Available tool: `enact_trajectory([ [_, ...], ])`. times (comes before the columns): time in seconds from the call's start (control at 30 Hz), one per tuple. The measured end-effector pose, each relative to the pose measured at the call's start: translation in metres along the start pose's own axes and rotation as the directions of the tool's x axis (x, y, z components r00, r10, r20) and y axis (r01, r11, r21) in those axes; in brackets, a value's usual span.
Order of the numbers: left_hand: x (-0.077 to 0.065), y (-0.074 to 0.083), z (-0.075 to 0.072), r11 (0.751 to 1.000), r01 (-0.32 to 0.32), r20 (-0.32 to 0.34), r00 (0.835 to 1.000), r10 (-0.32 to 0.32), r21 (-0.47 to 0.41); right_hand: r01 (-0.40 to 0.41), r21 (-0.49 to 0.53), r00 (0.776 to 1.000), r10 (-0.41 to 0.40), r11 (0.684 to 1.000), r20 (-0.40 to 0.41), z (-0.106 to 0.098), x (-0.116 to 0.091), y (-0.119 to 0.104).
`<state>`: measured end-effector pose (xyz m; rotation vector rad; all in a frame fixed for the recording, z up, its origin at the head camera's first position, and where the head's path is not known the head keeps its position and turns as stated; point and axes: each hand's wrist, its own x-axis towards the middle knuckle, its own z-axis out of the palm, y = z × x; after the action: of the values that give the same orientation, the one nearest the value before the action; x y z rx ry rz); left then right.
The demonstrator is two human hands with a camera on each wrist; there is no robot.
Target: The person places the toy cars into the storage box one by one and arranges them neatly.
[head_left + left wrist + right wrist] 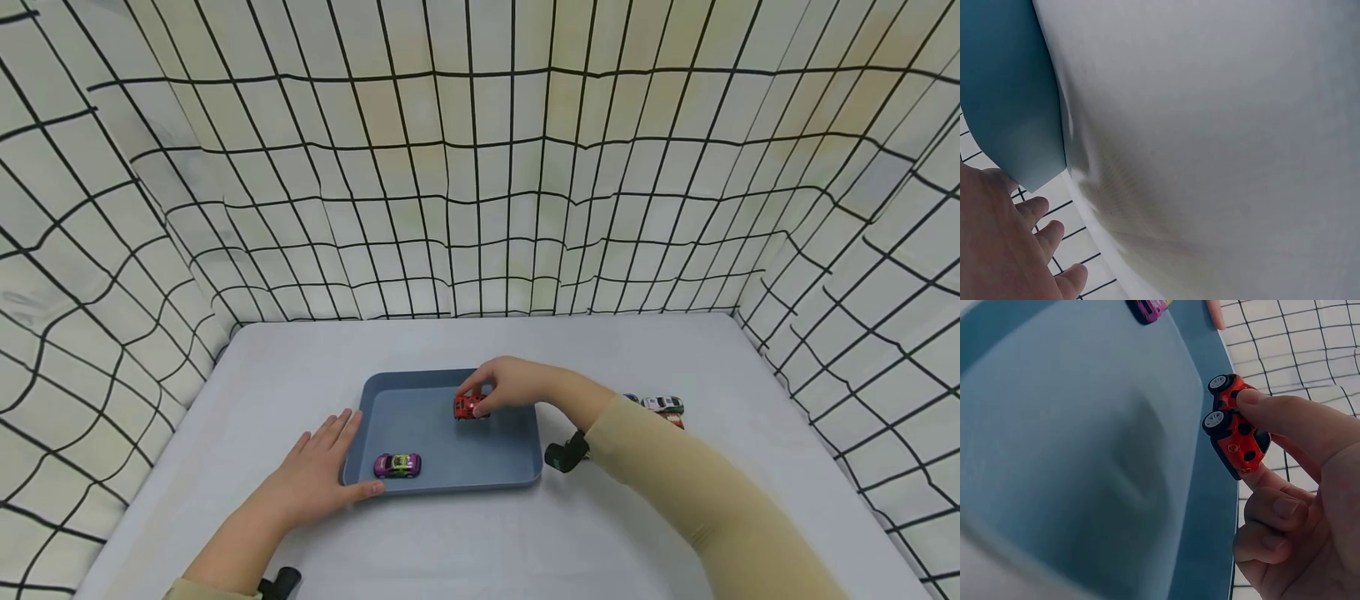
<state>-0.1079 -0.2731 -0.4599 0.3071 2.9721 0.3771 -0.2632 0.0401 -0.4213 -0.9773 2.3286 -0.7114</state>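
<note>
My right hand (512, 382) pinches a red toy car (469, 407) with black spots between thumb and fingers, over the right half of the blue-grey tray (442, 482). In the right wrist view the red toy car (1238, 428) hangs above the tray floor, its shadow below. My left hand (318, 467) rests at the tray's left side, fingers straight, thumb on the front left rim. A purple and yellow-green toy car (397, 465) sits in the tray's front left corner, near that thumb. The left wrist view shows the left fingers beside the tray's wall (1019, 125).
To the right of the tray, partly behind the right forearm, several toy cars stand together, among them a white and green one (663, 404). A white cloth covers the table (300, 358). White walls with a black grid (480, 167) surround it on three sides.
</note>
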Motion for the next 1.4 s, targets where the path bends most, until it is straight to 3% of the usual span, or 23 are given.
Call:
enact_trajectory([
  [0.23,0.001,-0.001,0.002,1.0,0.021,0.009,1.0,-0.021,0.005,0.062,0.003,0.997,-0.062,0.998,0.033,0.012,0.027,-0.016],
  [0.67,0.001,0.0,-0.001,1.0,0.022,-0.004,1.0,-0.022,0.012,0.068,-0.018,0.995,-0.067,0.997,0.077,0.034,0.058,-0.044],
  [0.9,0.001,0.002,-0.001,1.0,0.022,-0.005,1.0,-0.022,0.007,0.054,-0.061,0.994,-0.048,0.997,0.094,0.049,0.073,-0.047],
  [1.4,0.003,-0.001,0.002,1.0,0.006,-0.015,1.0,-0.006,0.0,0.048,-0.12,0.995,-0.037,0.992,0.097,0.064,0.083,-0.046],
])
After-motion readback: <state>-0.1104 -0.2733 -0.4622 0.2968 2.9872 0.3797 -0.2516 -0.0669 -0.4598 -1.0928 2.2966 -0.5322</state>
